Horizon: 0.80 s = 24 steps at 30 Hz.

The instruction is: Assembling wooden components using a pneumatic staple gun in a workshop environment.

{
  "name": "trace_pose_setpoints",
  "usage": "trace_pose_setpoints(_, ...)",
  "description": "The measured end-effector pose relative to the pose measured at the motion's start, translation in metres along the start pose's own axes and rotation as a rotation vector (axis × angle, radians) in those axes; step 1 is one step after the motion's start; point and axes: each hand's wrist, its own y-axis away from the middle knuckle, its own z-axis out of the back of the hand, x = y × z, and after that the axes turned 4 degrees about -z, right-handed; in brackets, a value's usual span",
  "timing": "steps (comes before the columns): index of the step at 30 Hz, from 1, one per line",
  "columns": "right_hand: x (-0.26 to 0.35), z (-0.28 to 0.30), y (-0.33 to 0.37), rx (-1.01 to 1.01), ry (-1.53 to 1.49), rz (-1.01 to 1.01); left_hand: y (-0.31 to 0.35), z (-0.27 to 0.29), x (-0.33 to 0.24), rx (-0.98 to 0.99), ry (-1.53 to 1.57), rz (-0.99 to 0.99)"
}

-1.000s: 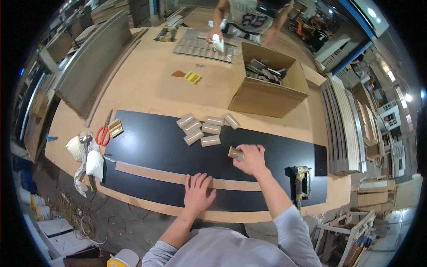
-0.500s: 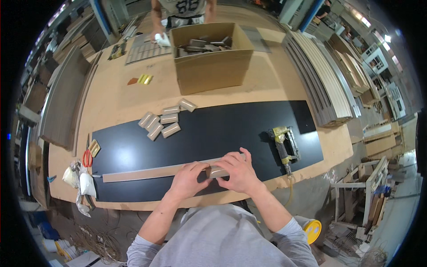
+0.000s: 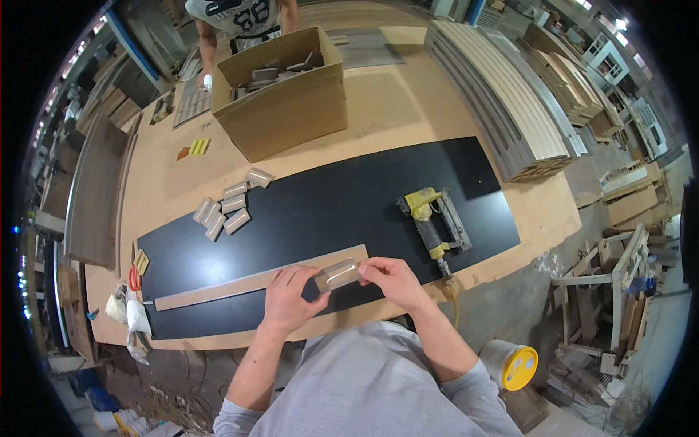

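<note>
My left hand point(image 3: 290, 300) and my right hand point(image 3: 394, 282) hold a small rectangular brown block point(image 3: 337, 277) between them, fingers closed on its opposite ends. A pale glossy streak runs along the block's upper face. Behind my hands a long, narrow brown strip point(image 3: 218, 290) lies on a black board point(image 3: 320, 193). The block is held over the strip's right part; whether they touch I cannot tell. Several similar blocks point(image 3: 235, 221) lie in a loose group farther left, with pale streaks on them. A taped nail gun point(image 3: 435, 227) lies to the right, its hose running off the near edge.
A large cardboard box point(image 3: 295, 113) filled with brown pieces stands at the back, a co-worker's hand point(image 3: 208, 81) beside it. Stacked long panels point(image 3: 502, 102) line the right side; upright boards point(image 3: 95, 189) stand left. Red-handled scissors point(image 3: 134, 277) and white bags point(image 3: 136, 320) sit at the left edge.
My right hand has slid to the block's right end, so more of its face shows. The view has turned and shifted, moving the whole scene in the picture.
</note>
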Motion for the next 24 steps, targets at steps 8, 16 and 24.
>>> trace_pose_setpoints(8, 0.010, 0.023, 0.009, -0.048, 0.123, -0.088, -0.011, -0.011, -0.024, 0.025, -0.011, 0.042)
trace_pose_setpoints(16, -0.006, 0.036, 0.010, 0.098, -0.203, 0.059, -0.023, -0.016, -0.028, 0.072, 0.045, 0.135)
trace_pose_setpoints(24, -0.026, 0.036, 0.006, 0.157, -0.332, 0.059, -0.023, -0.034, -0.033, 0.111, 0.314, 0.351)
